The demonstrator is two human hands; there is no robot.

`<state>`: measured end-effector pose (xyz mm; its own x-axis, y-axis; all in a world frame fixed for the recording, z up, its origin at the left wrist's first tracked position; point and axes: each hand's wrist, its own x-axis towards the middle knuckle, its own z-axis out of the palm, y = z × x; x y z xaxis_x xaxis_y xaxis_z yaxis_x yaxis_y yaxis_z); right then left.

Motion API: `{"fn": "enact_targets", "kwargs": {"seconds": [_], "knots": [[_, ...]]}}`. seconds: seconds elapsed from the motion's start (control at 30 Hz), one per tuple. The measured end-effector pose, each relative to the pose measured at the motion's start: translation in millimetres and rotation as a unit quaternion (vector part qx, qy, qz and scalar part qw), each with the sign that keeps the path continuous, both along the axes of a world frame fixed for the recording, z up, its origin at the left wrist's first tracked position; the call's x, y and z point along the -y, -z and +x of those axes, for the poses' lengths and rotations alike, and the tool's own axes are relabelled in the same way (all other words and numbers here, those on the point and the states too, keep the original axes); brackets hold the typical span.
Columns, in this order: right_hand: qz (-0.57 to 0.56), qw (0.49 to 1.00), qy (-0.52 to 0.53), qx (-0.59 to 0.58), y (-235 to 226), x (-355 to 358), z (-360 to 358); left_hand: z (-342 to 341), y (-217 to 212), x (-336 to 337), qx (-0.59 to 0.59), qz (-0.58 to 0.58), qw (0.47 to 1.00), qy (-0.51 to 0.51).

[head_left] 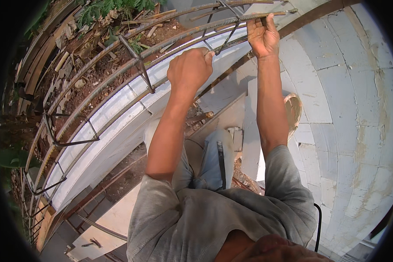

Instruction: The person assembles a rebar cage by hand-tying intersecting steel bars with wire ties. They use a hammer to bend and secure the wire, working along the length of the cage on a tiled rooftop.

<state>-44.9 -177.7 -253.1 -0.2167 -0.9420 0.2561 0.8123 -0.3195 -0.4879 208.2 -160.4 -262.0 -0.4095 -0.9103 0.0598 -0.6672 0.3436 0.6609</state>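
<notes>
A long cage of steel rebar (166,41), with bars tied by bent stirrups (137,63), runs along the top of a white block wall (148,98). My left hand (190,70) is closed in a fist at a lower bar of the cage, beside a slanting stirrup; the fingers' far side is hidden. Farther right, near the bars' ends, my right hand (263,38) grips an upper bar with its palm toward me and its thumb up against the steel. Both arms reach forward, the right one farther.
A tall pale block wall (314,83) rises on the right. Below me are a board (105,222) with small dark pieces on it, metal poles and rubble. A dark flat metal bar (221,163) lies along my leg. Soil and green plants (113,8) lie beyond the cage.
</notes>
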Motion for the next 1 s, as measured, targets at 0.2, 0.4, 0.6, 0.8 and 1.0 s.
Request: {"fn": "enact_targets", "kwargs": {"seconds": [0.2,0.4,0.6,0.8,1.0], "knots": [[-0.021,1.000,0.005,-0.001,-4.5,1.7,11.5,-2.5,7.3,-2.4,-0.035,-0.033,0.999,-0.006],[0.012,0.997,0.075,0.004,-11.0,-3.6,17.7,-1.3,9.6,-3.7,-0.065,-0.020,0.998,0.004],[0.034,0.996,0.083,-0.024,-18.8,-3.4,13.5,-1.7,13.6,-3.1,-0.091,-0.089,0.992,0.002],[0.032,0.995,0.091,-0.022,-20.3,-1.9,16.9,-3.3,9.8,-3.1,-0.076,-0.036,0.996,-0.003],[0.072,0.996,0.023,-0.039,-33.5,-12.4,6.4,-2.4,15.2,-4.2,-0.085,-0.034,0.996,0.015]]}}
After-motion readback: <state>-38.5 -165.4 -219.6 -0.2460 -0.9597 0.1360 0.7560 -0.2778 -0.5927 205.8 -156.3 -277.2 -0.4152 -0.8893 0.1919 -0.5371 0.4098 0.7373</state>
